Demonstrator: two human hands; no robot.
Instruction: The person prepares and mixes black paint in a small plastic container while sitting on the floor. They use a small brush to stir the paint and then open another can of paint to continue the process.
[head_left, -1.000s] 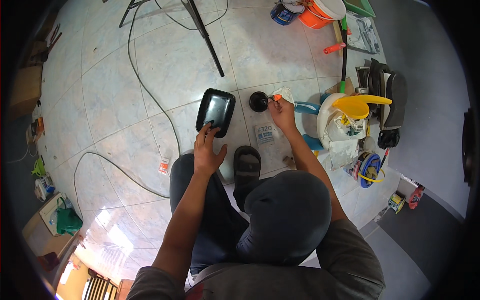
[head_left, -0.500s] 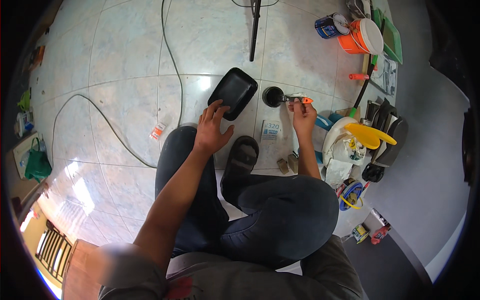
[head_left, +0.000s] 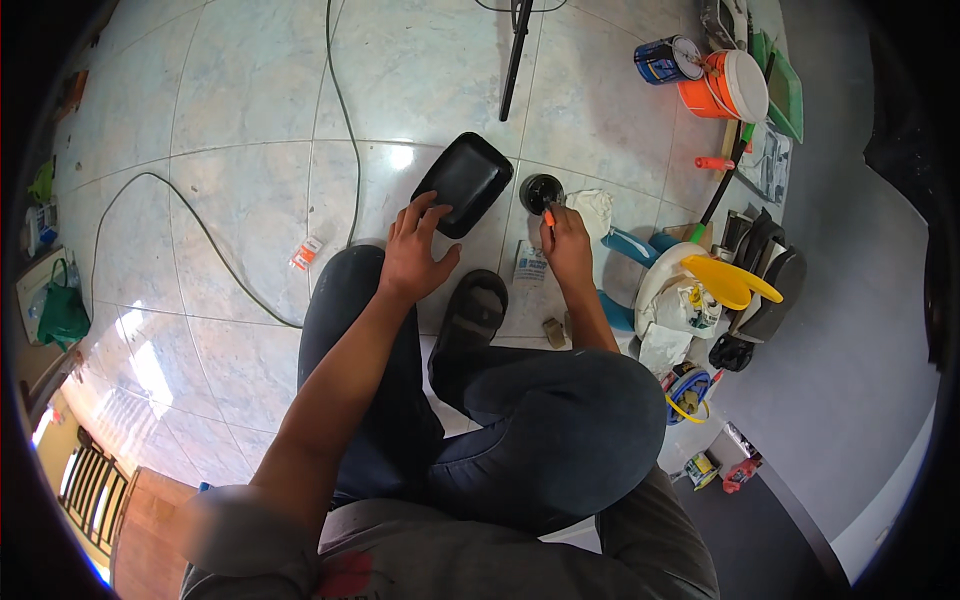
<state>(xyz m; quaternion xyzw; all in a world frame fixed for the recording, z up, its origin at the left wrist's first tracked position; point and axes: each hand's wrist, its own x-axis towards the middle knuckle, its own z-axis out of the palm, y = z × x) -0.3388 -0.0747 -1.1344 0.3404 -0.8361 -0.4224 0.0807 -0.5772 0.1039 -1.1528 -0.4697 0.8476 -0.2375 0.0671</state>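
Tray: black, on the floor; my landmark. Left hand: open, fingers spread at the tray's near-left edge; whether they press, I cannot tell. Right hand: pinching the orange tool, right of the tray. Cup: dark, just right of the tray. Cloth: farther right. Step in hand, I judge: working tool at cup. Next move calls for a steady pinch, clear of the cup's rim.

A black tray lies aslant near a dark pot, an orange-handled tool at its rim.
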